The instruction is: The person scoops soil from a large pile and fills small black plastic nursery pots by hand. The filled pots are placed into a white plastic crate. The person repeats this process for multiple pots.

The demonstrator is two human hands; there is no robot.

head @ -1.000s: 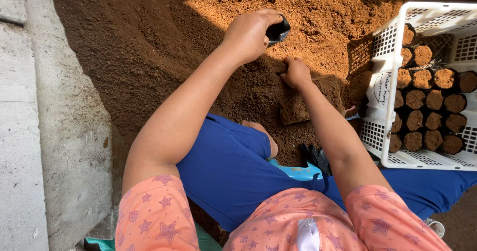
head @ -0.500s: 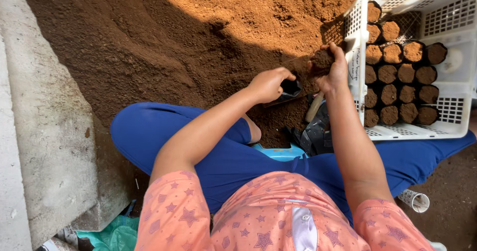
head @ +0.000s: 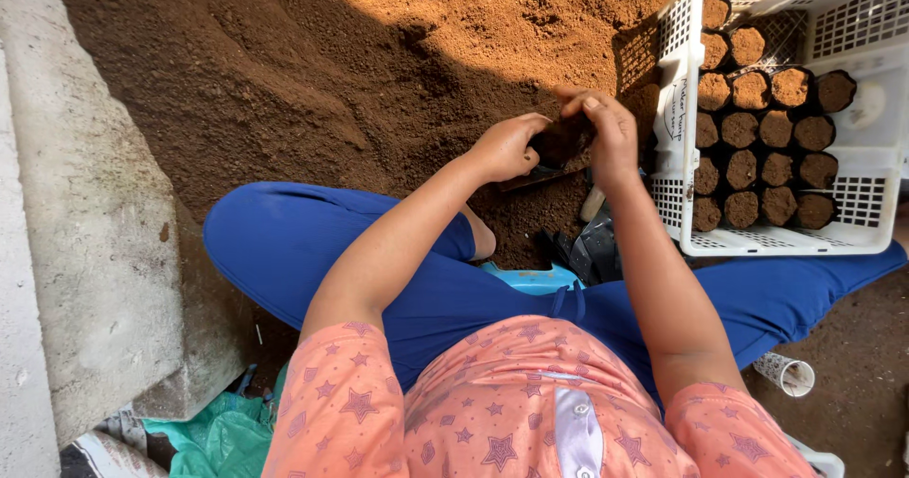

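I sit cross-legged in blue trousers before a large heap of brown soil [head: 360, 71]. My left hand [head: 509, 147] and my right hand [head: 606, 132] meet over a small black planting bag [head: 561, 147] partly filled with soil; both hands grip it, the left at its side and the right over its top. The bag is mostly hidden between my fingers. Just to the right stands a white plastic crate [head: 881, 222] holding several soil-filled black bags [head: 757, 142] packed upright in rows.
A grey concrete kerb [head: 85, 251] runs along the left. A bundle of empty black bags [head: 592, 251] lies by my knee, next to a light blue object [head: 530, 277]. A small white cup [head: 788, 374] lies on the ground at right; green plastic [head: 213, 435] shows at lower left.
My hands have drawn back from the soil heap toward my lap and come together on the small bag. The view has shifted, so the crate sits higher right.
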